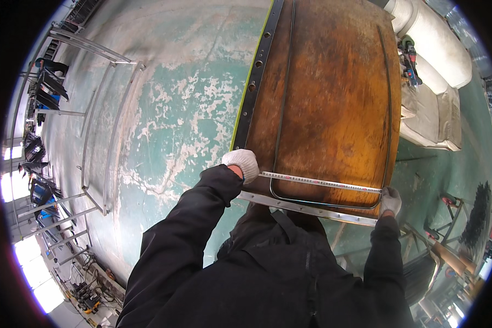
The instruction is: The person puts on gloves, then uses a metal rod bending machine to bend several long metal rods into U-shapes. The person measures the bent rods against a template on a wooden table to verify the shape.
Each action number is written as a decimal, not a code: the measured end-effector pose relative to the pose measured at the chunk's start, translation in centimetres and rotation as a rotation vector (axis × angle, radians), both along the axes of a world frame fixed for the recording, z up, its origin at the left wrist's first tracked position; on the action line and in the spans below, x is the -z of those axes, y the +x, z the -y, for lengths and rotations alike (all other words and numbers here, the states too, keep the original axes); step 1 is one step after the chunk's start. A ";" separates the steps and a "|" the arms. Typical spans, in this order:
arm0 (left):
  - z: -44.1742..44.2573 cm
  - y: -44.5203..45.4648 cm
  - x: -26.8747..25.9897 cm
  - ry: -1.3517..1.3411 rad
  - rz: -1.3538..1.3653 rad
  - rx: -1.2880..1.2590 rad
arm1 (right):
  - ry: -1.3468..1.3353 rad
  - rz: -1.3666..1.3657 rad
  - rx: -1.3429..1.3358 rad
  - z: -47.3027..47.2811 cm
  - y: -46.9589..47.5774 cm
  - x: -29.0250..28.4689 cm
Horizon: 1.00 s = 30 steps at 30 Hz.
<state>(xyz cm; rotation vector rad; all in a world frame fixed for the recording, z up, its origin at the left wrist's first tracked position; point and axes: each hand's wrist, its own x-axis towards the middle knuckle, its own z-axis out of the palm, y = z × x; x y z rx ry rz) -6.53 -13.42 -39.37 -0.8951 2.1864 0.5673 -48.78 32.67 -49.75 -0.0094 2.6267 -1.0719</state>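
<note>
A measuring tape (320,182) is stretched across a worn wooden tabletop (332,90), above the near bend of a U-shaped metal rod (285,94). My left hand (242,164), in a white knitted glove, is closed around the tape's left end; whatever lies inside the fist is hidden. At the other end my gloved right hand (390,201) pinches the tape beside the rod's right leg. A black perforated metal bar (252,87) runs along the table's left edge. Along the near edge lies a metal strip (307,209) with several holes.
Large white rolls (438,61) stand beyond the table's right edge, with power tools (410,61) near them. A metal frame (86,123) stands on the left over the worn green floor (180,110). Wheeled carts (447,219) are at right. People are at the far left.
</note>
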 end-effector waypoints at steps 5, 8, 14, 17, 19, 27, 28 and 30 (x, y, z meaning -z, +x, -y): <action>0.0 0.0 0.1 0.003 0.007 -0.044 | -0.040 0.011 0.007 -1.2 -1.0 1.8; -0.1 -0.1 0.1 0.001 0.014 -0.056 | -0.080 0.015 0.009 -1.3 -1.2 2.2; -0.1 0.4 0.1 0.020 0.000 -0.078 | -0.084 -0.004 -0.030 -0.8 -0.1 0.7; -0.2 0.9 -0.9 0.041 -0.010 -0.128 | -0.023 -0.011 -0.027 -0.2 1.4 -1.0; -0.5 1.6 0.1 0.044 0.013 -0.106 | 0.013 -0.027 -0.027 0.2 2.4 -1.8; -1.1 1.3 -0.4 0.037 0.032 -0.038 | -0.016 0.073 0.042 -1.1 2.6 -1.5; -1.2 1.4 -0.6 0.032 0.012 -0.035 | -0.031 0.091 0.044 -1.2 2.5 -1.4; -1.2 1.5 -0.7 0.033 0.004 -0.039 | -0.046 0.085 0.043 -1.6 2.4 -1.0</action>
